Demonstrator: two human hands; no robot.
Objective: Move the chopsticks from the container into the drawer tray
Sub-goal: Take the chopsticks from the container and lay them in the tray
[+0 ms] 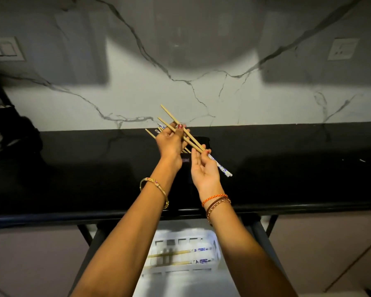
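Note:
Both hands are raised above a dark container [198, 141] on the black counter. My left hand [169, 141] grips a bunch of wooden chopsticks [174, 123] that fan up and to the left. My right hand [204, 170], palm up with loosely curled fingers, pinches the chopstick with the blue-and-white patterned end [221, 168], which points down to the right. Below the counter edge, the white drawer tray [214, 236] holds two chopsticks [180, 252] lying side by side with patterned ends to the right.
The black counter [287, 168] runs across the view, backed by a white marble wall [244, 99]. Wall sockets sit at upper left [2, 49] and upper right [342, 49]. The open drawer [171, 284] extends toward me between dark rails.

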